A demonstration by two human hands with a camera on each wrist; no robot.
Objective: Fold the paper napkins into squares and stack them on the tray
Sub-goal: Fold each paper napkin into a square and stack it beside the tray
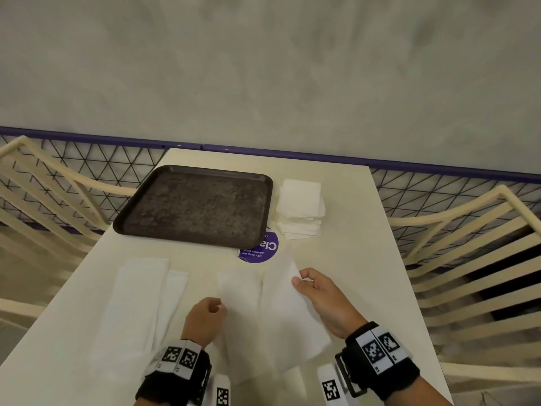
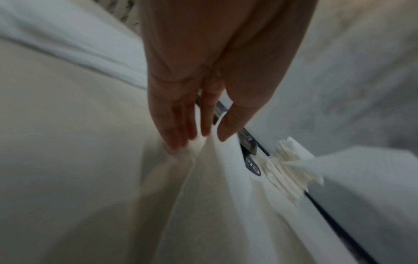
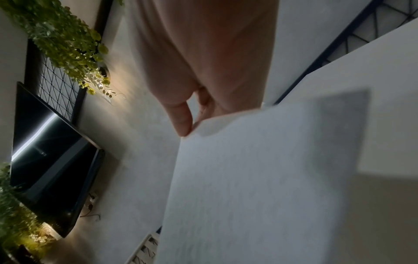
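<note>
Nearest, both hands hold one white paper napkin [image 1: 275, 312] raised over the bench [image 1: 351, 259]: left hand [image 1: 205, 320] fingers [image 2: 178, 128] pinching its left edge, right hand [image 1: 319, 297] pinching its far corner. Beyond lie the dark tray [image 1: 193, 206] and the napkin stack [image 1: 300, 209] beside it.

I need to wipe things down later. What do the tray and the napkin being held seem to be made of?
The tray: probably hard plastic, dark brown, with a speckled, worn matte bed and a raised smooth rim. The napkin: thin white tissue paper, matte; it drapes and creases softly where both hands pinch it.
</note>
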